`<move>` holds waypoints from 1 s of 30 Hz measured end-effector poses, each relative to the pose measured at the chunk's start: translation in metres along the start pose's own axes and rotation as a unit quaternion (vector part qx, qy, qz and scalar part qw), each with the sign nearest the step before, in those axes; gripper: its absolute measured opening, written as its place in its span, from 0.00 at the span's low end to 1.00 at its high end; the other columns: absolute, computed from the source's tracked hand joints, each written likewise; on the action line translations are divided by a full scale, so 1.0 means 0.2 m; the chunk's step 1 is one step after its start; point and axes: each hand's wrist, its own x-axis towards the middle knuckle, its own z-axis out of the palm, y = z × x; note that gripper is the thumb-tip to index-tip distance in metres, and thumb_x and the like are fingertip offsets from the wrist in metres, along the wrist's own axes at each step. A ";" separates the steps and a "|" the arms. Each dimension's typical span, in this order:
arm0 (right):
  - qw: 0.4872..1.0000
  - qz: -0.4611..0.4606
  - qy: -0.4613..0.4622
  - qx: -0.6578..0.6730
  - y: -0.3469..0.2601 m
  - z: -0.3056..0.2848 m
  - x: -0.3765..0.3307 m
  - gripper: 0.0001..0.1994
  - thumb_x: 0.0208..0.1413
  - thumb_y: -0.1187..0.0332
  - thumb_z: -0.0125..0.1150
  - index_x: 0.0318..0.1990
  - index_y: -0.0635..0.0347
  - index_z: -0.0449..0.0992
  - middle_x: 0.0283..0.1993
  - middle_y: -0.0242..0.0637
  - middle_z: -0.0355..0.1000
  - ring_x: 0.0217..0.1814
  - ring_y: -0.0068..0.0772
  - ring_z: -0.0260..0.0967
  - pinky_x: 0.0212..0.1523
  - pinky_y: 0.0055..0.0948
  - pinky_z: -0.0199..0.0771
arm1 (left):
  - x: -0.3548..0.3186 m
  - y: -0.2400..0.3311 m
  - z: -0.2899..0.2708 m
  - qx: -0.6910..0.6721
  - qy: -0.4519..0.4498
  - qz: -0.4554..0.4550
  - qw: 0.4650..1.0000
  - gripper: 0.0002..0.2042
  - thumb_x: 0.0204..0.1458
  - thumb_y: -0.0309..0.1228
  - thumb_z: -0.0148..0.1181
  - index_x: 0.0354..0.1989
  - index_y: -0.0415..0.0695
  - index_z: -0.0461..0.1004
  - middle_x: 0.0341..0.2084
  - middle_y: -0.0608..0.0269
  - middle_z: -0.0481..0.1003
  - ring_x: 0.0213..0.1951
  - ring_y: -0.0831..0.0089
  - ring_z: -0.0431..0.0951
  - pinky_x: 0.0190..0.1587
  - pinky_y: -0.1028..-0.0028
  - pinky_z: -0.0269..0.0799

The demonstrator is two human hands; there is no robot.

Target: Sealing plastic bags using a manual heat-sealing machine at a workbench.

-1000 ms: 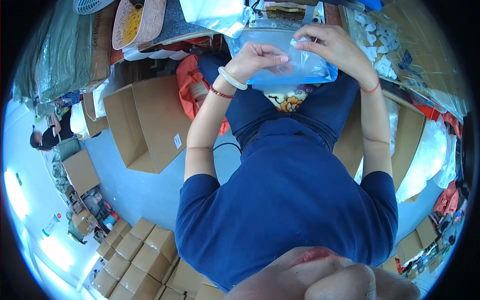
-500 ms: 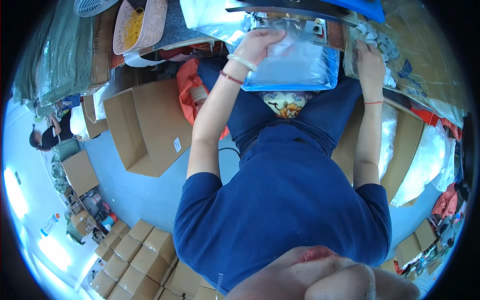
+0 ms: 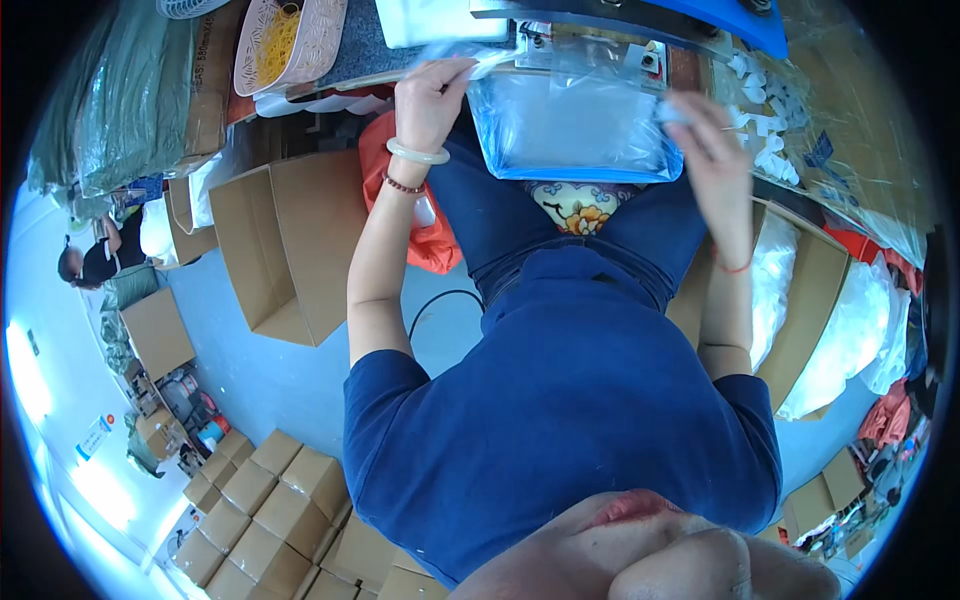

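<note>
My left hand [image 3: 430,105] is closed in a pinch on the edge of a clear plastic bag [image 3: 490,62], beside the bench edge. In front of me hangs a blue-edged stack of clear plastic bags [image 3: 575,130], above my thighs. My right hand [image 3: 708,145], somewhat smeared by motion, is at the right side of this stack. A small whitish piece [image 3: 667,112] shows at its fingertips, its kind too blurred to tell. Right of that hand lie several small white plastic pieces [image 3: 770,125] on the bench.
A black and blue machine part [image 3: 620,22] overhangs the bench. A pale basket of yellow rubber bands [image 3: 285,50] stands at the far left. Open cardboard boxes [image 3: 290,250] flank my legs. Stacked cartons [image 3: 265,500] stand lower left; another person [image 3: 95,255] is far left.
My left hand has moved left, drawing the clear bag away from the stack. My right hand has left the white pieces and come inward with a small whitish piece.
</note>
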 end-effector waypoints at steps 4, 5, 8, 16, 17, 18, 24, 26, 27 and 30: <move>0.988 0.099 -0.097 0.061 -0.17 0.09 0.05 0.11 0.54 0.73 0.65 0.46 0.60 0.80 0.45 0.34 0.77 0.43 0.24 0.72 0.45 0.23 0.71 | -0.02 0.25 -0.03 -0.107 -0.056 -0.098 0.988 0.09 0.49 0.29 0.68 0.37 0.40 0.82 0.32 0.56 0.82 0.34 0.72 0.83 0.37 0.77 0.75; 0.995 0.021 -0.060 0.074 -0.19 0.09 0.07 0.12 0.54 0.73 0.66 0.46 0.61 0.80 0.45 0.34 0.77 0.43 0.24 0.72 0.45 0.23 0.71 | -0.02 0.30 -0.02 -0.160 -0.077 -0.134 0.975 0.10 0.48 0.30 0.69 0.38 0.41 0.83 0.32 0.57 0.83 0.34 0.78 0.81 0.39 0.79 0.74; 0.992 -0.103 0.000 0.080 -0.22 0.09 0.12 0.13 0.52 0.73 0.68 0.46 0.61 0.80 0.44 0.34 0.77 0.42 0.24 0.72 0.45 0.22 0.71 | -0.05 0.37 -0.03 -0.248 -0.117 -0.151 0.950 0.10 0.48 0.30 0.70 0.39 0.41 0.83 0.30 0.58 0.82 0.32 0.80 0.80 0.38 0.79 0.74; 0.998 -0.006 -0.007 0.056 -0.09 0.13 0.06 0.12 0.54 0.73 0.66 0.46 0.61 0.79 0.44 0.34 0.77 0.41 0.22 0.71 0.44 0.22 0.71 | 0.10 0.06 0.10 0.217 0.120 0.190 0.950 0.11 0.49 0.19 0.60 0.42 0.43 0.79 0.42 0.57 0.80 0.49 0.62 0.79 0.54 0.63 0.71; 0.999 0.005 -0.019 0.046 -0.08 0.13 0.04 0.12 0.53 0.74 0.66 0.46 0.61 0.79 0.43 0.34 0.77 0.40 0.23 0.71 0.45 0.22 0.71 | 0.09 0.04 0.13 0.241 -0.004 0.146 0.959 0.12 0.49 0.19 0.59 0.43 0.43 0.79 0.43 0.58 0.80 0.49 0.63 0.79 0.54 0.63 0.71; 0.998 0.012 -0.031 0.051 -0.08 0.14 0.02 0.12 0.53 0.74 0.66 0.46 0.62 0.79 0.43 0.35 0.77 0.40 0.24 0.71 0.45 0.22 0.71 | 0.07 0.02 0.15 0.225 0.048 0.179 0.957 0.10 0.49 0.20 0.61 0.40 0.42 0.80 0.39 0.58 0.81 0.45 0.61 0.80 0.49 0.64 0.74; 0.991 0.069 -0.088 0.079 -0.10 0.17 -0.04 0.11 0.53 0.75 0.67 0.44 0.63 0.79 0.43 0.35 0.77 0.39 0.24 0.71 0.45 0.23 0.72 | -0.09 0.19 0.09 -0.158 -0.012 -0.117 0.980 0.08 0.49 0.29 0.68 0.36 0.40 0.83 0.28 0.59 0.82 0.29 0.78 0.81 0.35 0.79 0.74; 0.996 -0.002 -0.020 0.089 -0.10 0.16 0.00 0.11 0.52 0.75 0.67 0.45 0.62 0.80 0.44 0.35 0.77 0.40 0.25 0.72 0.44 0.23 0.72 | -0.08 0.30 0.06 -0.155 -0.041 -0.120 0.980 0.10 0.49 0.32 0.69 0.38 0.40 0.83 0.26 0.59 0.82 0.28 0.85 0.77 0.33 0.81 0.72; 0.997 -0.024 0.002 0.072 -0.10 0.15 0.03 0.12 0.52 0.74 0.67 0.45 0.62 0.80 0.45 0.35 0.77 0.42 0.25 0.73 0.44 0.23 0.72 | -0.07 0.35 0.05 -0.178 -0.080 -0.148 0.970 0.10 0.49 0.30 0.70 0.38 0.39 0.83 0.27 0.63 0.82 0.30 0.86 0.76 0.35 0.83 0.72; 0.994 -0.096 -0.006 0.044 -0.12 0.12 0.10 0.12 0.52 0.73 0.67 0.45 0.61 0.80 0.44 0.36 0.77 0.43 0.26 0.74 0.45 0.24 0.73 | -0.04 0.45 0.04 -0.222 -0.128 -0.176 0.951 0.10 0.50 0.29 0.69 0.38 0.37 0.82 0.29 0.67 0.81 0.31 0.86 0.75 0.35 0.84 0.70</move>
